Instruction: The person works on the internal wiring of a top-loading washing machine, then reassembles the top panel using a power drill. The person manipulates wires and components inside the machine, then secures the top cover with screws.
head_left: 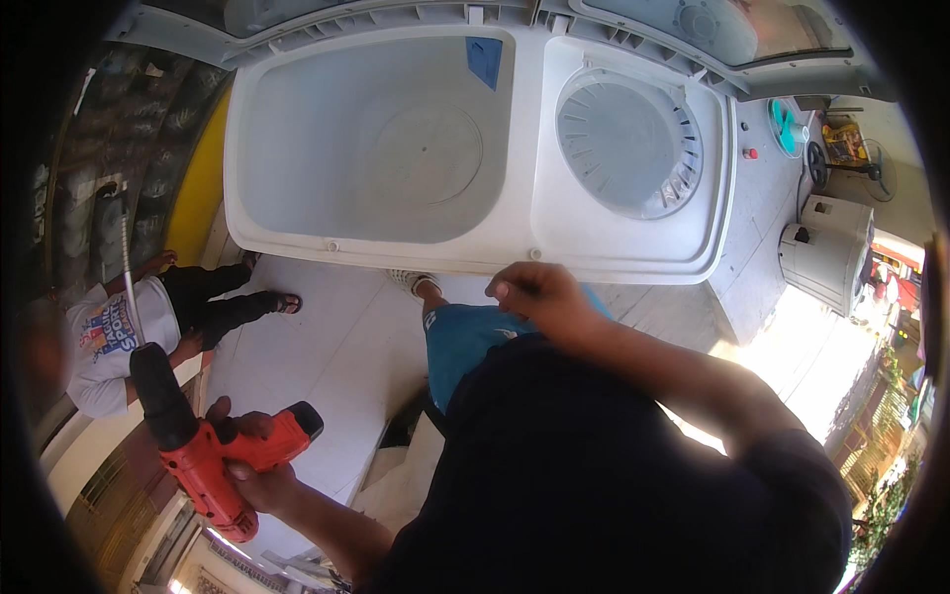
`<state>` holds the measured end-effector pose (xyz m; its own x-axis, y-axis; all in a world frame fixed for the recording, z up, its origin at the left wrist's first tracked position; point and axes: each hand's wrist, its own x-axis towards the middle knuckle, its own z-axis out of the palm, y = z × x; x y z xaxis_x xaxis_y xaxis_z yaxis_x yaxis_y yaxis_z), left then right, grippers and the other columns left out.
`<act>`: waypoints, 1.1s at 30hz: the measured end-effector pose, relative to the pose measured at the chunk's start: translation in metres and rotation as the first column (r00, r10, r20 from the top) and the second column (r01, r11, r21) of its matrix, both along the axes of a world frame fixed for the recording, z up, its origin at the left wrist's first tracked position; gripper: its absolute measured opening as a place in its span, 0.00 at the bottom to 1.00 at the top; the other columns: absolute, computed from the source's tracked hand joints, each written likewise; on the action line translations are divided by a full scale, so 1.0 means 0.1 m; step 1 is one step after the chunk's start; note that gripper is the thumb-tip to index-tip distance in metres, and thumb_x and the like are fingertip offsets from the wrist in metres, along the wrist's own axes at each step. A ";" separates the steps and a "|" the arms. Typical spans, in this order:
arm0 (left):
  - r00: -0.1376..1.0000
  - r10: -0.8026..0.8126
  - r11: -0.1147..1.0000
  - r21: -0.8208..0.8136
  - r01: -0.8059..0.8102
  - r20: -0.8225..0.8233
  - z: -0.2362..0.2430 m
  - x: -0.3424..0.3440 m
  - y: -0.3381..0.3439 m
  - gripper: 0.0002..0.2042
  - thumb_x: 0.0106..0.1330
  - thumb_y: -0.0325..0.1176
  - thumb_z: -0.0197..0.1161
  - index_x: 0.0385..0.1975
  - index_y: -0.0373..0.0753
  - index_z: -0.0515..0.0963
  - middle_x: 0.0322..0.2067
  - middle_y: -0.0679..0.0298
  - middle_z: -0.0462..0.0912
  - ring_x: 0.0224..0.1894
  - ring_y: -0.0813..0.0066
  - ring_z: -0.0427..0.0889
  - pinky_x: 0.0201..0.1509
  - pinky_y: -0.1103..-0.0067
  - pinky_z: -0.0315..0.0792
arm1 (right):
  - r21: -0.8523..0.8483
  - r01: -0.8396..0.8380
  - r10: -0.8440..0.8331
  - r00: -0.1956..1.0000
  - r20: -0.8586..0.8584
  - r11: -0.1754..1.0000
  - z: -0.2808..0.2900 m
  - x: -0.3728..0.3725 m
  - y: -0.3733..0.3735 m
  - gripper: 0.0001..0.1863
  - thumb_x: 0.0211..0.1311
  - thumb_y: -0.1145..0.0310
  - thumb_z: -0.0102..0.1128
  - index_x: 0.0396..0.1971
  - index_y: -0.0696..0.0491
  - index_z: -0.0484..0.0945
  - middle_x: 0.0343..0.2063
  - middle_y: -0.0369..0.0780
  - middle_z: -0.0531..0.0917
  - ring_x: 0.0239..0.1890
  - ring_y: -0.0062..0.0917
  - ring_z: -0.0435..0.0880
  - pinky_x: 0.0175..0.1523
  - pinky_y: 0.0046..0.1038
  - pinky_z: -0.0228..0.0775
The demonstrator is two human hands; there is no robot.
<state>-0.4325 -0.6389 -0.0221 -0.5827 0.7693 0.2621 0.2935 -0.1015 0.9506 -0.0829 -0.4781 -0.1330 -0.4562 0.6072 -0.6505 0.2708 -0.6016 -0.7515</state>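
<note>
My left hand is wrapped round the handle of a red and black cordless drill, held out at the lower left. A long spiral bit rises from its chuck. My right hand is closed just off the front edge of a white twin-tub washing machine; whatever its fingers hold, if anything, is hidden. The machine's lids stand raised along the far side. On the left is a wide wash tub with a blue sticker; on the right, a round spin tub.
Another person in a white printed shirt stands at the left, close to the drill bit. Dark shelving and a yellow panel line that side. To the right are a teal fan, a small red item and white appliance bodies.
</note>
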 end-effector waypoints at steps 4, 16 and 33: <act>0.916 -0.314 0.898 -0.235 0.373 0.251 0.20 0.62 -0.18 0.44 0.58 0.48 0.79 0.67 0.28 0.62 0.48 0.48 0.81 0.32 0.63 0.86 0.31 0.72 0.81 | -0.197 0.130 -0.153 0.982 -0.107 0.972 -0.03 0.36 -0.10 0.17 0.77 0.62 0.58 0.53 0.60 0.81 0.42 0.40 0.84 0.42 0.22 0.80 0.55 0.27 0.75; 0.799 -0.336 0.693 -0.444 0.569 0.499 0.23 1.25 -0.47 0.44 0.60 0.34 0.78 0.72 0.35 0.56 0.40 0.48 0.86 0.28 0.66 0.86 0.37 0.69 0.82 | -0.841 0.094 -0.798 0.386 -0.463 0.533 -0.36 0.51 -0.29 0.13 0.75 0.60 0.61 0.51 0.50 0.77 0.41 0.31 0.81 0.46 0.16 0.81 0.58 0.21 0.75; 0.906 -0.313 0.557 -0.718 0.418 0.285 0.50 1.72 0.08 0.32 0.61 0.34 0.74 0.66 0.37 0.70 0.41 0.55 0.86 0.35 0.66 0.89 0.39 0.74 0.83 | -0.906 0.170 -0.847 0.453 -0.278 0.388 -0.53 0.33 -0.27 0.11 0.76 0.65 0.60 0.51 0.52 0.78 0.37 0.31 0.78 0.40 0.17 0.78 0.55 0.21 0.75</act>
<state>-0.2604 -0.6309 0.0279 -0.1888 0.8122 -0.5520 0.2860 0.5832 0.7603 -0.0498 -0.5048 -0.1858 -0.6729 0.3861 -0.6310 -0.6373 -0.7356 0.2295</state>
